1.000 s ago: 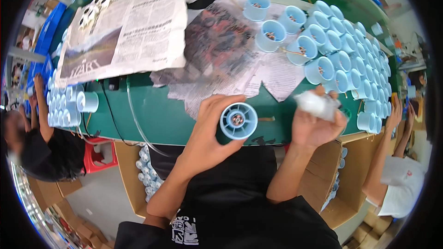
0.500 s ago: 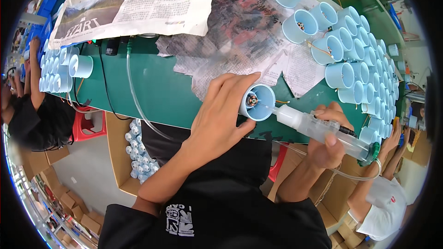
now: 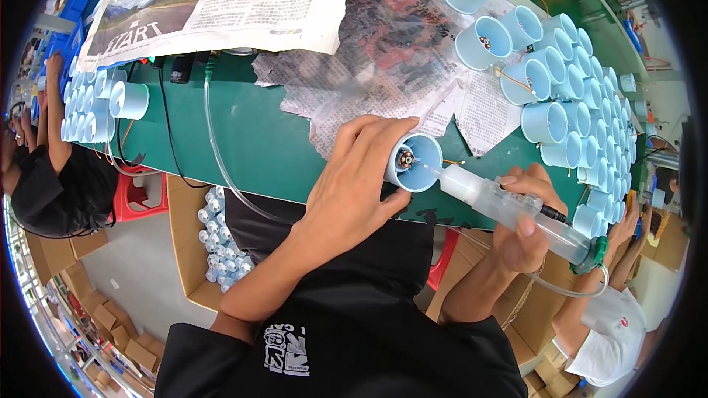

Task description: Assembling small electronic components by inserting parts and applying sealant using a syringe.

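green surface's (image 3: 273,144) near edge: left fingers (image 3: 376,130) grip pale-blue plastic cup (image 3: 422,150); right fingers (image 3: 532,185), clear plastic syringe (image 3: 506,206), now brought into play.

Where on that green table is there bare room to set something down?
The widest bare patch of green table is bordered by the clear tube, the torn newspaper and the left hand. A smaller one shows between that newspaper and the clear syringe. Blue cups crowd the right end.
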`<state>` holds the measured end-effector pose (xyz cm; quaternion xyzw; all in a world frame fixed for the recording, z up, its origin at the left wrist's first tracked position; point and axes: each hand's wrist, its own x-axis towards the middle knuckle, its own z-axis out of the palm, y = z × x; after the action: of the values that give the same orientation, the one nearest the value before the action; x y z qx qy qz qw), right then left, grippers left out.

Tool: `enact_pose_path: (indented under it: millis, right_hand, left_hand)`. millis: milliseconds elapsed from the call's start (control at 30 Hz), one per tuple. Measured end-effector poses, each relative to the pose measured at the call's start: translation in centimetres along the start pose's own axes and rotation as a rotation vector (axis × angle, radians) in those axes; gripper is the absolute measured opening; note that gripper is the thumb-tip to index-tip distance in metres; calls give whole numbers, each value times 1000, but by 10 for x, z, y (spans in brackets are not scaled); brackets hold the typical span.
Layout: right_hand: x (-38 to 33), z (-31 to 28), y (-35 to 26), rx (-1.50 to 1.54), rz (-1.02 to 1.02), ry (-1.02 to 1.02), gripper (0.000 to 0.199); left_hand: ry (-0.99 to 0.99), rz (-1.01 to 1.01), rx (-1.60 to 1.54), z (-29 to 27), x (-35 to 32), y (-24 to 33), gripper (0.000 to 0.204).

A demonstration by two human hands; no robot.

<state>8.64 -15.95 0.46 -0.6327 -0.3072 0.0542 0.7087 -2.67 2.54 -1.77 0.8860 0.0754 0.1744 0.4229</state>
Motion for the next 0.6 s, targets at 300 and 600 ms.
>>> enact_pose_path:
  millis: [300,600]
  right_hand:
    - [1,3,-1,3,7,6,52]
    - [-4,1,0,-19,61,-4,52]
  left_hand:
    - [-4,6,15,-1,0,0,73]
    - [15,17,20,0,0,0,71]
